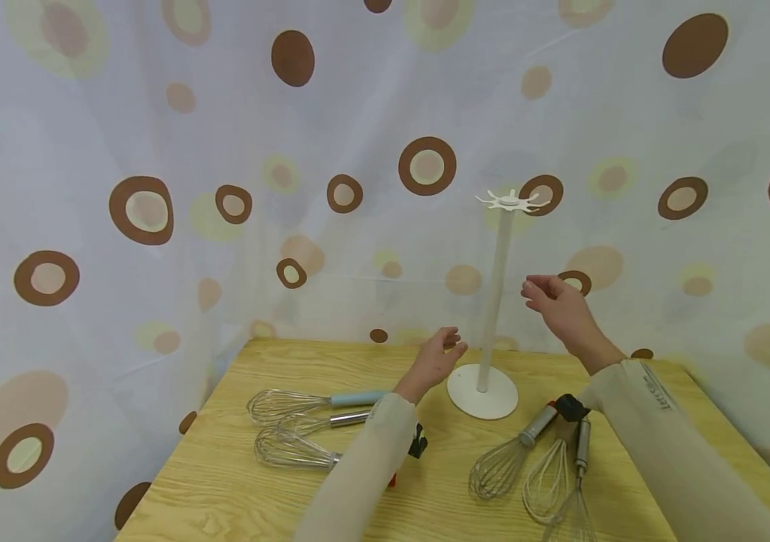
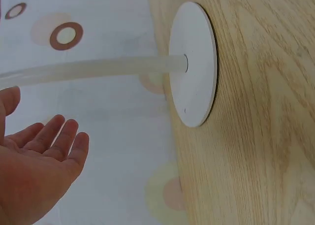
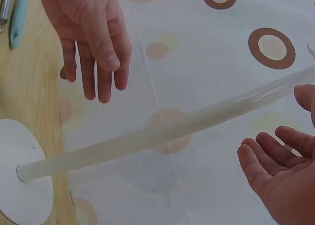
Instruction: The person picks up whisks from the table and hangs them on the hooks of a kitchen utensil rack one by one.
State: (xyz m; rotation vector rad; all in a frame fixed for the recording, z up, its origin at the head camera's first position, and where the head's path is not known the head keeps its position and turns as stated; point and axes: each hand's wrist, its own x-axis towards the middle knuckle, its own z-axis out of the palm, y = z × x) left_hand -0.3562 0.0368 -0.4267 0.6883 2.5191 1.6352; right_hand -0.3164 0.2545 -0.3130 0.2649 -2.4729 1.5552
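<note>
A white stand (image 1: 494, 301) with a round base, a pale translucent pole and a ring of small hooks on top rises from the table. Left of the pole, near the base, my left hand (image 1: 433, 361) is held up with relaxed, slightly bent fingers and nothing in them. Higher up on the other side is my right hand (image 1: 564, 312), its fingers loosely bent and also holding nothing. Both hands are apart from the pole (image 3: 147, 136), as the right wrist view shows. In the left wrist view the base (image 2: 194, 97) sits flat on the wood.
Several whisks lie left of the stand, among them one with a light blue handle (image 1: 357, 398); my left sleeve (image 1: 364, 467) covers part of them. More whisks (image 1: 501, 467) lie at the right beside my right sleeve (image 1: 669, 444). A dotted curtain hangs behind the wooden table (image 1: 222, 467).
</note>
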